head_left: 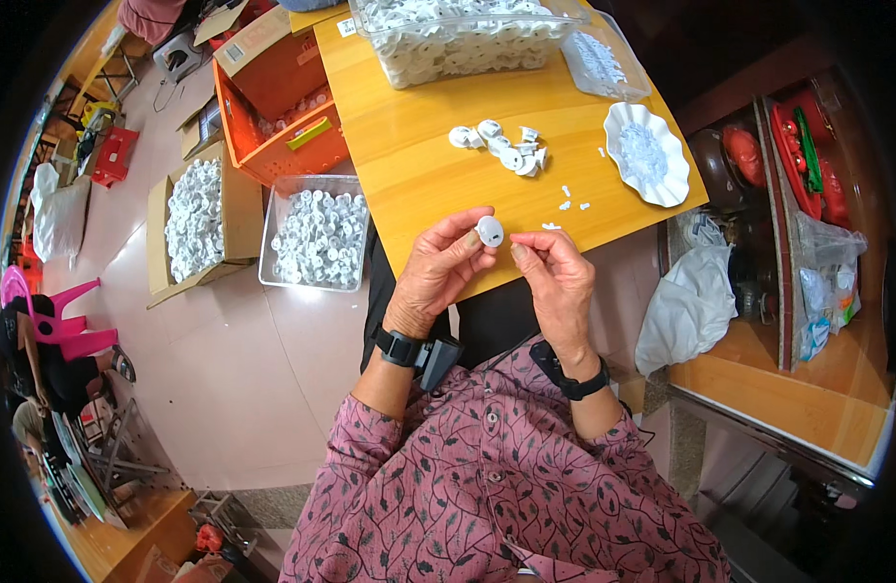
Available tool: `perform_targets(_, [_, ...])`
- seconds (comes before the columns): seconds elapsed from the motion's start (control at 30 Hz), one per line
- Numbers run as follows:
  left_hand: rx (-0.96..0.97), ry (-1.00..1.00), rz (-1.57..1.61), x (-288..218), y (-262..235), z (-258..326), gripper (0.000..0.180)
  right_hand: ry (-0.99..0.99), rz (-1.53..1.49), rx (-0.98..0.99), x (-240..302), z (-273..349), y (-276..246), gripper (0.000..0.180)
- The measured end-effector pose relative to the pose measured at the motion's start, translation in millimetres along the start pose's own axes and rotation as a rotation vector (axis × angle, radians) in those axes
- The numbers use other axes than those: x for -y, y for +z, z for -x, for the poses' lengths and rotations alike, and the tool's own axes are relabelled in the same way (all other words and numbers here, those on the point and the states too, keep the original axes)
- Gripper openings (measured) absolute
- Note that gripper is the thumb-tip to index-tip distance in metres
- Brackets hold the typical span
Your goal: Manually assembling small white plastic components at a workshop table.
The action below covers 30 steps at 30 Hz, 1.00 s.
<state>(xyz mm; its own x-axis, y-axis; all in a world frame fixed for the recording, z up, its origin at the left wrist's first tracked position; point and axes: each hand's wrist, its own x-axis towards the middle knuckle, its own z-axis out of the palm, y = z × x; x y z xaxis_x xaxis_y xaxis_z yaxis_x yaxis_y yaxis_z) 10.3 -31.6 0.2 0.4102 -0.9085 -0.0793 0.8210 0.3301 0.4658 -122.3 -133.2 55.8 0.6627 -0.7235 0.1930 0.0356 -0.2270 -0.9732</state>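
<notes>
My left hand [439, 264] grips a white round plastic disc [490, 231] between thumb and fingers, just off the table's near edge. A small dark slot shows on the disc's face. Close by on its right, my right hand [557, 282] is closed in a pinch, its fingertips pointing at the disc. Whatever sits in that pinch is too small to make out. Beyond my hands, several white plastic pieces with round heads [511, 156] lie in a loose group on the wooden table [409, 146]. A few tiny white bits [565, 205] are scattered to their right.
A white scalloped dish [672, 187] of small clear pieces stands at the table's right. At the back are a full clear bin [472, 82] and a shallow tray [635, 85]. Left on the floor sit a filled clear tub [312, 284], a cardboard box [157, 243] and an orange crate [273, 167].
</notes>
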Motion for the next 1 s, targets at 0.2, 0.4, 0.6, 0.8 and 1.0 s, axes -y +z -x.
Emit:
perform_targets(0.2, [0.024,-0.010,-0.043,1,-1,1,0.035,0.212,-0.140,-0.017,10,-1,1,0.015])
perform_targets(0.4, [-0.002,-0.019,-0.059,1,1,2,0.035,0.297,-0.173,-0.028,14,-2,0,0.014])
perform_targets(0.6, [-0.005,-0.016,-0.064,1,3,1,0.034,0.131,-0.189,-0.050,5,-3,3,0.011])
perform_targets(0.8, [0.028,-0.005,-0.052,0,3,1,0.030,0.132,-0.217,-0.058,0,-4,10,0.011])
perform_targets(1.0, [0.033,-0.007,-0.051,0,3,1,0.029,0.160,-0.284,-0.078,1,-4,16,0.010])
